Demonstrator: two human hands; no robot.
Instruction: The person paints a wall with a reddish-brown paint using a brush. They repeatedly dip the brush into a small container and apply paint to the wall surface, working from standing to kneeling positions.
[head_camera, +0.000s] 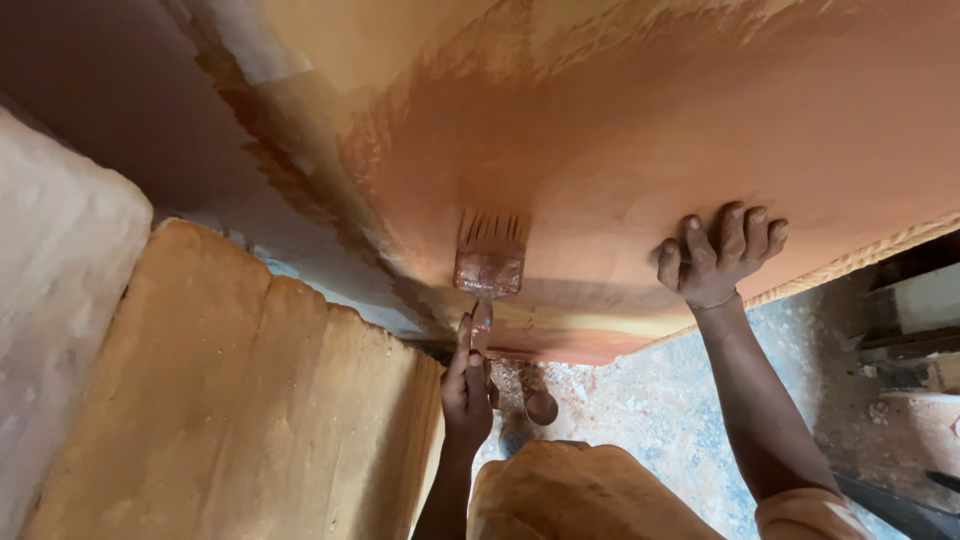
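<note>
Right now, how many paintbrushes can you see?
1: a flat paintbrush, held by the left hand, bristles against the orange-brown panel. Others may lie out of view.

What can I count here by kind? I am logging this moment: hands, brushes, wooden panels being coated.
Hands: 2, the left hand on the brush handle and the right hand pressed on the panel
Paintbrush: 1
Reddish-brown coated wooden panel: 1
Total: 4
</note>
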